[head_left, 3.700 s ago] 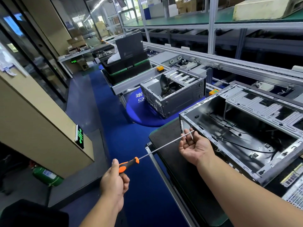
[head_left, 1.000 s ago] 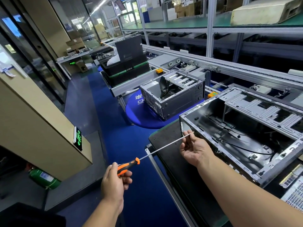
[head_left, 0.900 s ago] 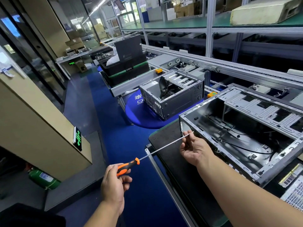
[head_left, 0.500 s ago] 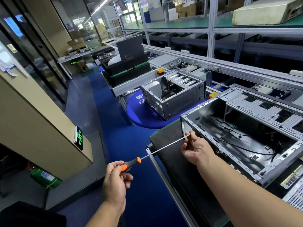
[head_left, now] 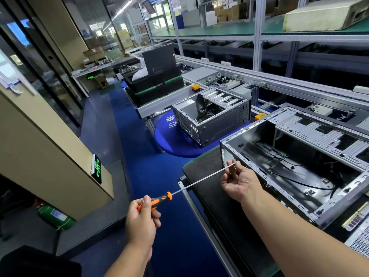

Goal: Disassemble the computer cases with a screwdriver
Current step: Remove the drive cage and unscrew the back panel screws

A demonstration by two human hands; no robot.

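Observation:
An open computer case (head_left: 295, 162) lies on its side on a black mat (head_left: 201, 172) at the right, black inside with loose cables. A long screwdriver (head_left: 199, 181) with an orange and black handle points at the case's near left corner. My left hand (head_left: 142, 218) grips the handle. My right hand (head_left: 238, 181) pinches the shaft near its tip, right at the case's front wall. A second, smaller open case (head_left: 213, 116) sits on a blue round pad (head_left: 169, 140) farther back.
Stacked black trays (head_left: 155, 86) stand on the conveyor behind the smaller case. Aluminium shelving (head_left: 257, 37) runs along the back. A beige cabinet (head_left: 40, 148) with a green exit sign (head_left: 97, 168) stands left of the blue floor aisle. A green extinguisher (head_left: 56, 216) lies below it.
Both hands keep their hold on the screwdriver. The left hand's fingers shift on the handle between frames; the tip stays at the case corner.

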